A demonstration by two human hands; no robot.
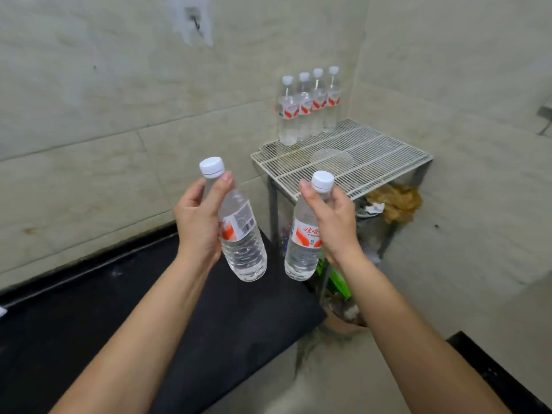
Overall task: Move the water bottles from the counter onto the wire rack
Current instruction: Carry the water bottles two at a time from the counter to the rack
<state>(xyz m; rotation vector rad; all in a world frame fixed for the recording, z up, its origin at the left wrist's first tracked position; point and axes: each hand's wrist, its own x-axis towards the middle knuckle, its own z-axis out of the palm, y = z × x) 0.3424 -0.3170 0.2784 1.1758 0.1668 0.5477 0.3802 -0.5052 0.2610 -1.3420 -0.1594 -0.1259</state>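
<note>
My left hand (197,222) grips a clear water bottle (242,240) with a white cap and red-and-white label, tilted with its cap up and to the left. My right hand (334,225) holds a second such bottle (301,249) near its neck, almost upright. Both bottles hang in the air over the right end of the black counter (89,318), short of the white wire rack (373,156). Several more bottles (307,106) stand in a row at the rack's back left edge, against the wall.
The rack stands in the corner of tiled walls on thin metal legs. Under it lie a brownish rag (394,201), a green item (337,279) and other clutter. A dark edge (493,375) shows at the lower right. A hook (194,22) hangs on the wall.
</note>
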